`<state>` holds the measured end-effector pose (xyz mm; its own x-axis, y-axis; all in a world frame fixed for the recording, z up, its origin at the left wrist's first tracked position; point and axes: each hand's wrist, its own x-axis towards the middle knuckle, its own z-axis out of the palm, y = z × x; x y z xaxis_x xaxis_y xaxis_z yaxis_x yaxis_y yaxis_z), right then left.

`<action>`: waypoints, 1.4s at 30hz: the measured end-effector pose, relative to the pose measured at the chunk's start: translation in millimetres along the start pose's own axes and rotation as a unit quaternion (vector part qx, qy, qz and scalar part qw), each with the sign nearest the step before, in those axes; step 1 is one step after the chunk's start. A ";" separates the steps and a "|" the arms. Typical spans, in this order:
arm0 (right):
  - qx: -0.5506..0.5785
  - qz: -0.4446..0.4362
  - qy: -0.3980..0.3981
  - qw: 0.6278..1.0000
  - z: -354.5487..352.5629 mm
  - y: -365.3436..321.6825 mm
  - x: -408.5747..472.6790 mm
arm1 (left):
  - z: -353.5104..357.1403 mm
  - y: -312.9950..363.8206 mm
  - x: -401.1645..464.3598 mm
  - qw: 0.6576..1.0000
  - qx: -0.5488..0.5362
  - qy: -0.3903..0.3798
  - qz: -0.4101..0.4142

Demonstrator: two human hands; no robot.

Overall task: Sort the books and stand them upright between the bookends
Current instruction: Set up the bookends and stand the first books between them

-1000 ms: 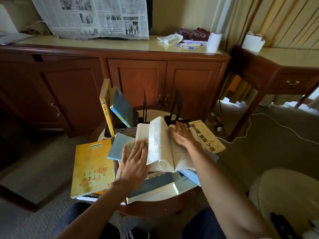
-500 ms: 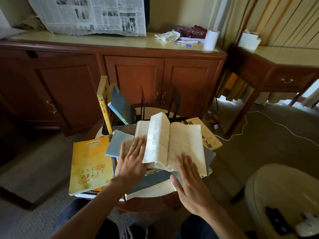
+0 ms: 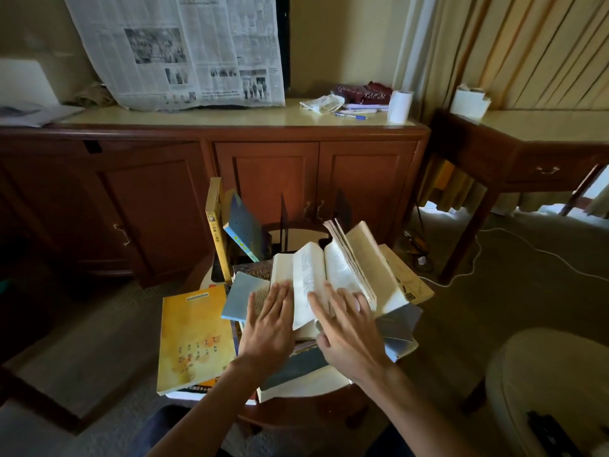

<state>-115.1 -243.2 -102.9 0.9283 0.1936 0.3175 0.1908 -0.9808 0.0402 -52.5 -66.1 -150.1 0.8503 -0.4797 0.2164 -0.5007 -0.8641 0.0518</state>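
Right hand [image 3: 350,338] moved onto open book [image 3: 333,275], pages fanning; both grips released, left hand [image 3: 271,328] flat.

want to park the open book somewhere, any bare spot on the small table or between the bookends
Bare tabletop shows only between the two dark metal bookends. Nearer, the stacked books, including the yellow paperback, cover everything. Both hands, left and right, rest on the open white book.

Open book [image 3: 316,275]: cream pages, small black print. Big flat book [image 3: 194,338]: yellow-orange cover, little orange flower shapes. Standing book [image 3: 216,225]: yellow spine. Leaning book [image 3: 245,230]: dark blue with tiny dots, light blue edge. Cabinet [image 3: 263,173]: red-brown wood, cream top. Newspaper [image 3: 184,51]: grey-white, black print, grey photos. Curtain [image 3: 527,47]: tan and orange stripes.
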 end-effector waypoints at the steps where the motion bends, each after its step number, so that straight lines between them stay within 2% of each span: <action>1: 0.002 0.011 0.022 1.000 1.5 -0.7 1.1 | -0.3 -0.6 0.2 1.000 -0.002 0.002 0.002; 6: 0.068 0.157 0.142 0.975 -7.0 12.2 -0.1 | -0.3 0.5 1.5 1.000 -0.024 0.005 -0.018; 8: 0.094 0.225 0.158 0.957 -6.9 25.1 -7.5 | 0.1 0.8 2.0 0.999 -0.028 0.012 -0.021; 10: 0.076 0.265 0.128 0.953 -3.8 38.7 -15.1 | 1.4 0.1 1.9 0.999 -0.035 0.017 -0.018; 12: 0.055 0.248 0.075 0.964 -1.7 49.3 -20.5 | 1.8 -0.5 0.9 0.999 -0.037 0.014 -0.011; 15: 0.010 0.135 0.001 0.991 4.2 57.4 -24.0 | 1.9 -1.6 0.2 0.999 -0.049 0.023 -0.006; 18: 0.055 0.071 -0.028 0.996 6.3 54.2 -22.7 | 4.2 -2.7 0.6 0.999 -0.042 0.028 0.002; 20: 0.099 0.088 -0.044 0.990 5.9 52.9 -15.6 | 4.6 -3.8 1.5 0.999 -0.030 0.027 0.011; 23: 0.058 0.112 -0.039 0.991 7.7 52.0 11.4 | 7.7 -6.2 1.8 0.999 -0.012 0.022 0.023; 28: 0.110 0.177 -0.176 0.962 32.9 69.3 90.7 | 9.7 -8.1 2.7 1.000 0.003 0.021 0.022; 31: 0.142 0.213 -0.227 0.940 41.0 86.4 115.4 | 7.6 -3.6 1.9 0.999 -0.010 0.032 0.010; 36: 0.083 0.176 -0.160 0.968 26.8 86.3 62.6 | 6.9 3.9 3.1 0.999 -0.027 0.029 -0.019; 38: 0.101 0.172 -0.162 0.966 21.5 85.3 25.2 | 7.1 4.2 2.8 0.999 -0.037 0.026 -0.027; 40: 0.144 0.215 -0.123 0.958 20.2 91.5 -6.2 | 3.3 5.4 2.8 0.998 -0.049 0.011 -0.031; 42: 0.215 0.302 -0.055 0.927 15.5 95.5 -21.2 | -3.1 6.1 1.8 0.997 -0.067 -0.001 -0.036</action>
<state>-111.6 -340.6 -120.4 0.9295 -0.3640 0.0588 -0.2875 -0.8154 -0.5024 -54.5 -71.8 -146.3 0.8855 -0.4171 0.2046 -0.4547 -0.8684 0.1977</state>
